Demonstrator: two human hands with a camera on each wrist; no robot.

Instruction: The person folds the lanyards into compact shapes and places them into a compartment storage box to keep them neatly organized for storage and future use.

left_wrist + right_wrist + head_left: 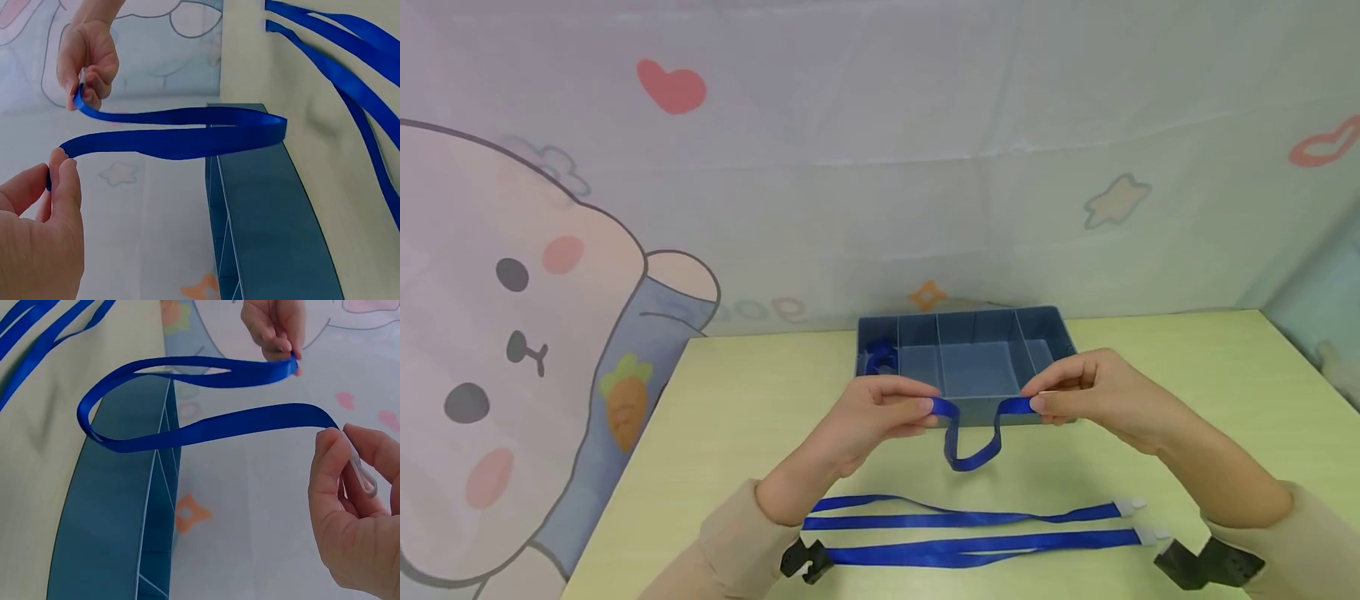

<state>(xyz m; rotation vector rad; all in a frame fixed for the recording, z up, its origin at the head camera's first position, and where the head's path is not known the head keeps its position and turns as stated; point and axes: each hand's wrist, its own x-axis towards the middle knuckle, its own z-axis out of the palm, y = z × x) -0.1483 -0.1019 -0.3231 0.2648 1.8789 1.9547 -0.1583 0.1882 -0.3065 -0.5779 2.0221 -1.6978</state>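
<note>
Lanyard (187, 142) blue, flat, sagging approx. U-shape.

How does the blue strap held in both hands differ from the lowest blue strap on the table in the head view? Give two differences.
The held strap hangs in a sagging loop above the table; the table strap lies stretched out on it. The left hand and right hand pinch the held strap, while neither grips the table strap. Both are blue ribbons with a pale end piece.

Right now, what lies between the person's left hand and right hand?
In the head view, a blue strap hangs in a sagging loop between the left hand and the right hand, held by both.
</note>
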